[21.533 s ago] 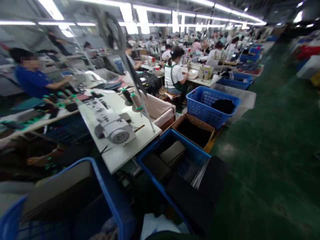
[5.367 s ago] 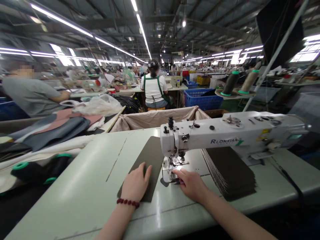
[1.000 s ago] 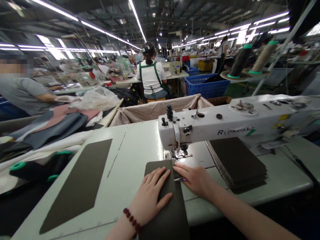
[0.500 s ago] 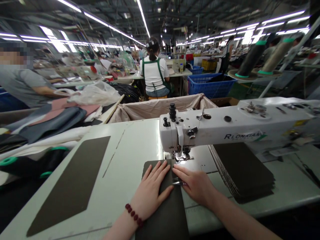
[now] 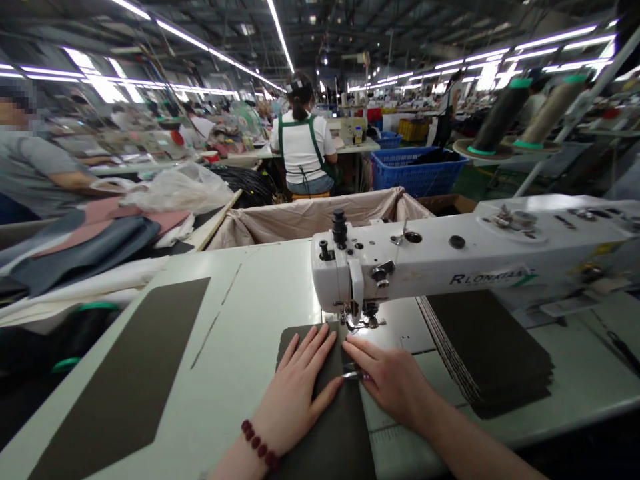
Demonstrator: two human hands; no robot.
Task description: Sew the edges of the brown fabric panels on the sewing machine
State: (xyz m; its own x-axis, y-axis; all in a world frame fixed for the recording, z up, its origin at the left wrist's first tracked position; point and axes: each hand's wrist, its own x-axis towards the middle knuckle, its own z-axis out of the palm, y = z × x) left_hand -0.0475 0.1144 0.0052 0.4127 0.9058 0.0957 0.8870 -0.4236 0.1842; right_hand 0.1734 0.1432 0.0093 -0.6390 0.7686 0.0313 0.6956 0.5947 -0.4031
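Note:
A dark olive panel (image 5: 340, 427) lies on the pale green table, its far edge at the presser foot of the white sewing machine (image 5: 430, 260). Spread flat on the panel is my left hand (image 5: 300, 393), fingers pointing at the needle area, a dark red bead bracelet on the wrist. My right hand (image 5: 395, 380) is curled round small metal snips (image 5: 354, 375), whose blades point left over the panel. Its fingertips press near the panel's right edge, just in front of the presser foot.
Another olive panel (image 5: 135, 367) lies at left. A stack of dark panels (image 5: 490, 347) sits under the machine arm. Beyond the table are a cloth-lined bin (image 5: 300, 217), a blue basket (image 5: 415, 175) and a seated person (image 5: 303, 143). Thread cones (image 5: 503, 117) stand at right.
The view has shifted slightly, so the table and machine head appear a little further left. Both hands keep nearly the same places on the panel.

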